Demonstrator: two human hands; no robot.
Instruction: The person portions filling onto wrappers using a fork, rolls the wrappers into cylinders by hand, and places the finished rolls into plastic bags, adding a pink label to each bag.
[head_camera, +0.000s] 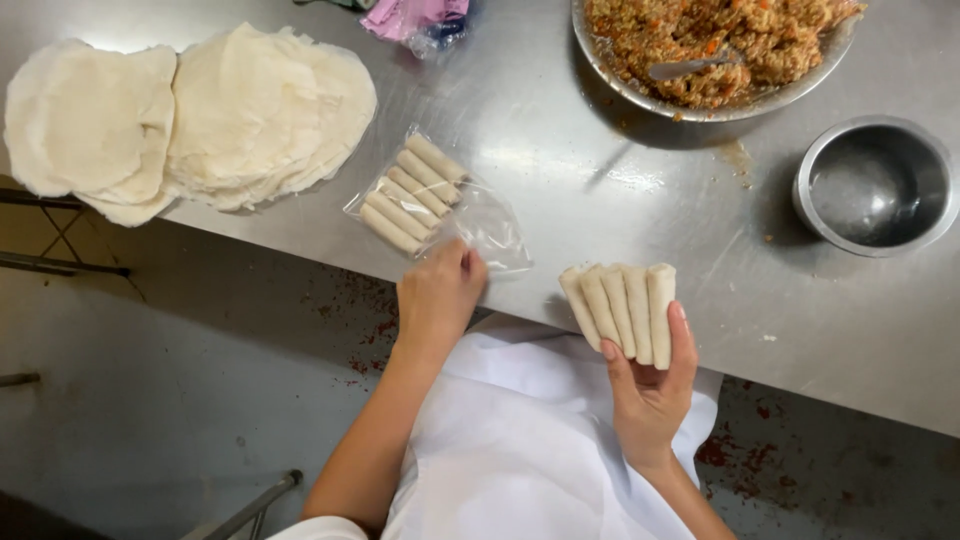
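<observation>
Filling bowl (715, 105) cut off at top

Brushed steel table (640, 200) (dull sheen); clear glossy plastic bag (480, 225).

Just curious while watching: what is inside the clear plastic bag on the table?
The clear plastic bag holds five pale rolls lying side by side. The left hand pinches the bag's open end. What fills the rolls is hidden by their wrappers.
</observation>
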